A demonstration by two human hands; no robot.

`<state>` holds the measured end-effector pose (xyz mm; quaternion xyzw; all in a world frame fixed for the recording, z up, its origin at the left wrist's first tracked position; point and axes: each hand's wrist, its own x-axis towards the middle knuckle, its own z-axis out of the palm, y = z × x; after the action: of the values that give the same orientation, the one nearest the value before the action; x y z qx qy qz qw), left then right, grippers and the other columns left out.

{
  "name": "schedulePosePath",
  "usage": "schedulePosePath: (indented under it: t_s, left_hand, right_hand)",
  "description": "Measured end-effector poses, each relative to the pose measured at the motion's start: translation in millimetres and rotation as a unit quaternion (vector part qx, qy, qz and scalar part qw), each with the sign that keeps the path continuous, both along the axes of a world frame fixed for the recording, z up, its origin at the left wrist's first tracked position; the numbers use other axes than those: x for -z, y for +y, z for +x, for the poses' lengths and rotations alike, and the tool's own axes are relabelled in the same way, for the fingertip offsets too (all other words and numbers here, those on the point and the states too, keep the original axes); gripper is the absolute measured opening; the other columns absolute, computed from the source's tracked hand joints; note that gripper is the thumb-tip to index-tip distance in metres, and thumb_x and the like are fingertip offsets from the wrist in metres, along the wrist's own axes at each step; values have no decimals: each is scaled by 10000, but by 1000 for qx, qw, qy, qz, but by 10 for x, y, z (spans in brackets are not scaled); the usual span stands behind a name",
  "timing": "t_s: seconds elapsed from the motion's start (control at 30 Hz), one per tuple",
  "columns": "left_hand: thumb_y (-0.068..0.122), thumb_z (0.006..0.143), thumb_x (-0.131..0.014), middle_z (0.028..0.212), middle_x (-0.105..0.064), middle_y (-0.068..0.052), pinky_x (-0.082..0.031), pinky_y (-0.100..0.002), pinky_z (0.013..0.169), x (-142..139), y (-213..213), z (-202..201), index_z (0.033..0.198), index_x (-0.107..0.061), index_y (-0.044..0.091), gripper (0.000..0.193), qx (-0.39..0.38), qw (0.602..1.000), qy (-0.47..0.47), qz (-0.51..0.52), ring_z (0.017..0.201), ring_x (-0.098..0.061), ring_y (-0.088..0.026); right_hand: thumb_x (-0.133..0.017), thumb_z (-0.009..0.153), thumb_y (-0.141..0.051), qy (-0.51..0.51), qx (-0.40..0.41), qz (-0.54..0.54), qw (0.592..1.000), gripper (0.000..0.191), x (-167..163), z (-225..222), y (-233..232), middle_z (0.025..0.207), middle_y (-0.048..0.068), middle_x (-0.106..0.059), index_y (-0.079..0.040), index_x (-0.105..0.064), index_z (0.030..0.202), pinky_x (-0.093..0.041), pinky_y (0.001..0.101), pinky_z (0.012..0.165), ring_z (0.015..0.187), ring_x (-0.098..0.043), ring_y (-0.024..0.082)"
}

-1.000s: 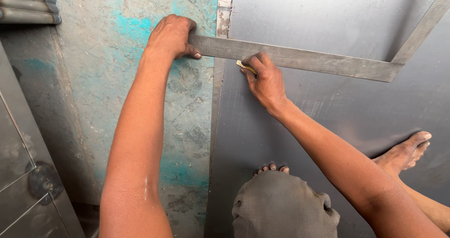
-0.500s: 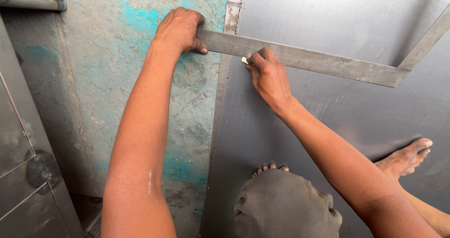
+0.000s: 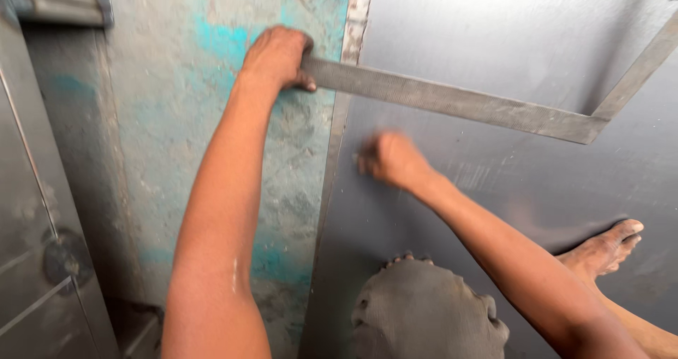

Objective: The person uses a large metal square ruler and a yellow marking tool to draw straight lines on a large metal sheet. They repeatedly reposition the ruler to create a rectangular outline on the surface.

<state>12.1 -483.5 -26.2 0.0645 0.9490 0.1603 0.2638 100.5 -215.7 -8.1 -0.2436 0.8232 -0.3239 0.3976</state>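
My left hand grips the left end of a large grey steel square, pressing it flat across a dark metal sheet. The square's long blade runs right and slightly down to a corner, and its other arm goes up toward the top right. My right hand is blurred, with its fingers curled, and rests on the sheet below the blade, near the sheet's left edge. A small pale marking piece seems pinched at its fingertips.
The sheet lies on a rough concrete floor stained with turquoise paint. My knee in grey cloth and my bare foot are on the sheet. A grey metal panel lies at the left, corrugated metal at the top left.
My right hand has dropped from the blade's lower edge down onto the sheet. My left hand keeps its hold on the square, and the view has shifted a little.
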Motion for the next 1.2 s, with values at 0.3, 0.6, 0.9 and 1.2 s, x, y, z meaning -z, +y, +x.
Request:
schedulePosePath:
  t_s: [0.3,0.6,0.9,1.2]
  left_hand:
    - [307,503,-1006,1028,-754,-115,-550,-446,936,-11,44,21,1088,-758,99,668,-72,995,-62,-33,1045,-691,-315]
    - [307,548,-1002,1033,-733,-168,-547,-495,909,-89,35,41,1040,-753,51,607,-62,997,-53,-12,1037,-676,-378]
    - [463,599,-936,913,-721,-213,-546,-533,797,-33,71,-45,938,-729,58,567,29,999,-35,-23,905,-673,-420]
    - [683,776,-751,1038,-753,-231,-600,-526,874,-766,855,135,1106,-749,42,721,119,973,-15,-195,1032,-717,-425]
  right_hand:
    - [-725,920,-80,222,202,-51,952,105,67,-148,-183,1050,118,-657,-15,-710,1000,-559,464,712,857,-699,362]
    - [-715,890,-138,136,-105,214,962,59,352,-35,-28,879,169,-711,-84,-728,910,-568,486,657,815,-710,370]
    - [-632,940,-239,97,151,171,969,172,-567,587,1806,798,184,-726,-78,-656,998,-520,533,659,818,-695,402]
    - [-577,872,-78,37,197,441,875,454,-2119,892,5092,1054,141,-736,-240,-608,1295,-562,499,757,946,-722,347]
